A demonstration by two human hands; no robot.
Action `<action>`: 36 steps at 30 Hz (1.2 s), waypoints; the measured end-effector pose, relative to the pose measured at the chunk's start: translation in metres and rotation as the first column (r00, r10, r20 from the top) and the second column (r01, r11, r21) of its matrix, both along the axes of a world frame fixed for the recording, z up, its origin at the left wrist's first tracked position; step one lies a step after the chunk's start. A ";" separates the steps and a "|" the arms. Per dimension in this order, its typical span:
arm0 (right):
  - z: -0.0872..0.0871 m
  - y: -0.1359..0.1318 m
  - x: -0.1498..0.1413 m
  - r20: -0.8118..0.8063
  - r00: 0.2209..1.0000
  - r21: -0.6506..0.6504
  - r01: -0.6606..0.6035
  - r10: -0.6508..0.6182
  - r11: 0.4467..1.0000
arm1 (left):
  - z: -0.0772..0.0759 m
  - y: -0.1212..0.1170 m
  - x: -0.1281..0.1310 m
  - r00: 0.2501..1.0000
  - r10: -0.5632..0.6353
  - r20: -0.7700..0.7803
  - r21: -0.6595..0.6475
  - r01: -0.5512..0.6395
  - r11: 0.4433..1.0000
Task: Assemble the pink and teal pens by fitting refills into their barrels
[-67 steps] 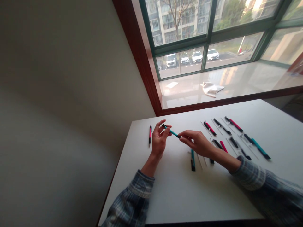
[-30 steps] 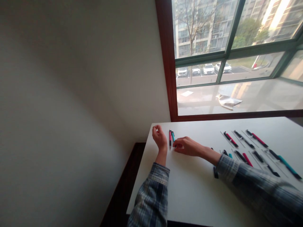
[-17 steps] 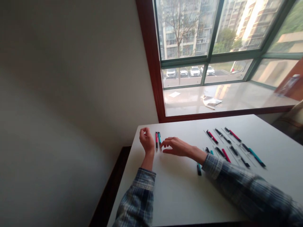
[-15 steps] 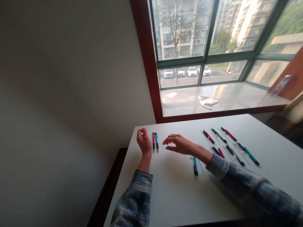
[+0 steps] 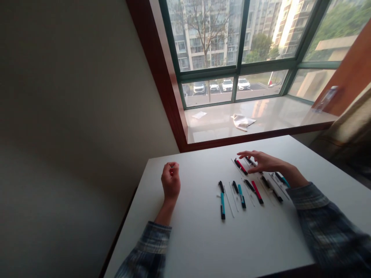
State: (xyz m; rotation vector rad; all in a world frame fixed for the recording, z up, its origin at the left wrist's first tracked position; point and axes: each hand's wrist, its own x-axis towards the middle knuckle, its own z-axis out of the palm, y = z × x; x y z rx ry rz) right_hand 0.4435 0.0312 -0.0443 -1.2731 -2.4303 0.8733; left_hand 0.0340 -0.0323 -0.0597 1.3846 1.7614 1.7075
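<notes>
red and black, slim pen parts (image 5: 241, 167) lie near the right fingers (image 5: 246, 153), spread wide; left fingers (image 5: 166, 169) curl, contents unclear.

The plaid sleeves (image 5: 146, 253) are blue and grey.

At seven o'clock, a small thing (image 5: 172, 167) at the left hand (image 5: 170, 183) shows too little to tell, held or merely covered. Past three, the right hand (image 5: 263, 161) partly hides a black piece (image 5: 251, 161); the right arm (image 5: 295, 178) covers a teal barrel's end (image 5: 285, 180). Frame edges cut the left sleeve (image 5: 145, 251) at seven, the right sleeve (image 5: 333, 227) at four.
</notes>
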 end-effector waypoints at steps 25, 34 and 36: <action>-0.005 -0.002 -0.005 0.009 1.000 -0.026 0.015 -0.015 1.000 | 0.003 0.000 0.003 0.999 -0.027 -0.027 -0.022 0.026 0.999; -0.018 0.005 -0.015 -0.048 0.999 0.154 0.032 -0.025 0.988 | 0.002 0.002 0.003 0.999 -0.027 -0.040 -0.027 0.026 0.999; -0.021 0.006 -0.016 -0.042 0.999 0.171 0.021 -0.014 0.985 | 0.002 0.002 0.003 0.999 -0.027 -0.036 -0.032 0.026 0.999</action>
